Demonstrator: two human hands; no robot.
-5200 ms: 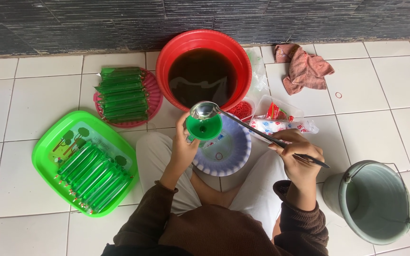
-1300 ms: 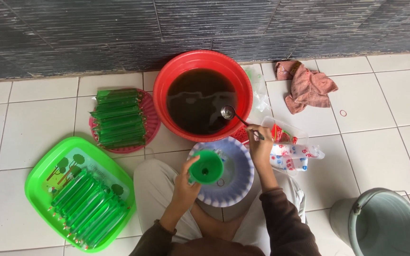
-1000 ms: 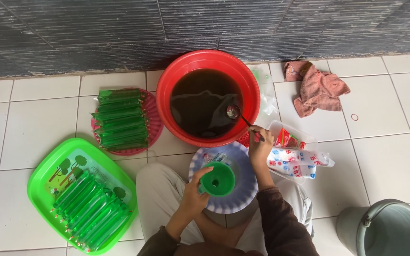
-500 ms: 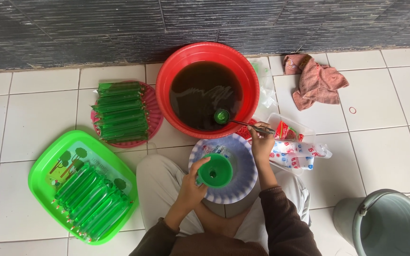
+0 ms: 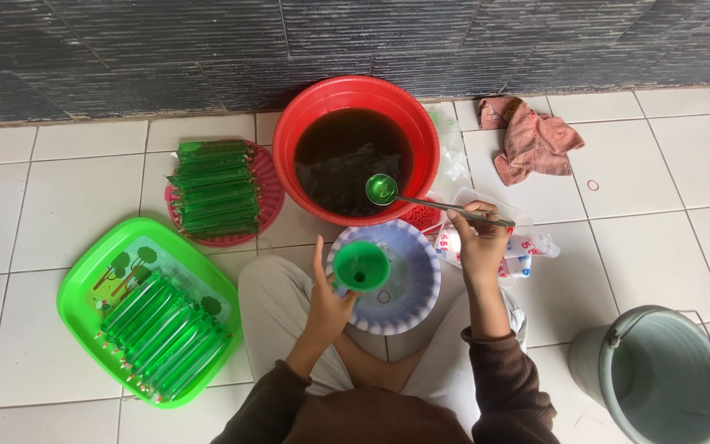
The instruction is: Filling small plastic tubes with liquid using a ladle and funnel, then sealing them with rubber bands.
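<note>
Over the pale scalloped plastic bowl (image 5: 408,284) on the tiled floor, a smooth green plastic funnel (image 5: 361,266) was held by the left hand (image 5: 329,298), its grip curled around the cone. A slim metal ladle (image 5: 433,197) was pinched by the right hand (image 5: 480,240), its round cup poised above dark liquid in the red round basin (image 5: 356,94).

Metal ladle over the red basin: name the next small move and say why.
Probably swing the metal ladle in the right hand to the green plastic funnel, which the left hand holds over the white bowl. The ladle looks full and sits above the round red plastic basin of dark liquid.
</note>
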